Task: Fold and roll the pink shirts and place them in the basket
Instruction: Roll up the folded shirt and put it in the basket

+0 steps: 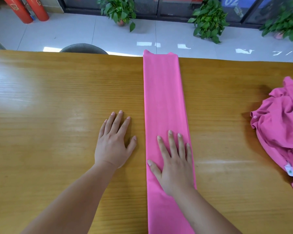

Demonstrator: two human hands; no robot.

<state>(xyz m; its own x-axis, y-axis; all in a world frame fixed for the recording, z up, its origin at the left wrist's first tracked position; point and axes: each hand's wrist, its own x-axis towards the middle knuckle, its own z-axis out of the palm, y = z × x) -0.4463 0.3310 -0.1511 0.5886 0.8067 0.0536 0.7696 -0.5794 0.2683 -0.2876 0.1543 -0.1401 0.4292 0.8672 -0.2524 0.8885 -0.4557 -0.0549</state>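
Pink cotton, folded into one long narrow strip, runs down the middle of the wooden table (57, 92) from its far edge toward the person. This folded shirt (162, 92) lies flat, with the right hand (173, 164) pressing on its near part, fingers straight and spread. The left hand (114, 141) rests flat and empty on bare wood just beside the strip. Folding looks finished; rolling likely comes next, calling for both hands at one end. A crumpled pink shirt (281, 132) waits at the right edge. No basket is in view.
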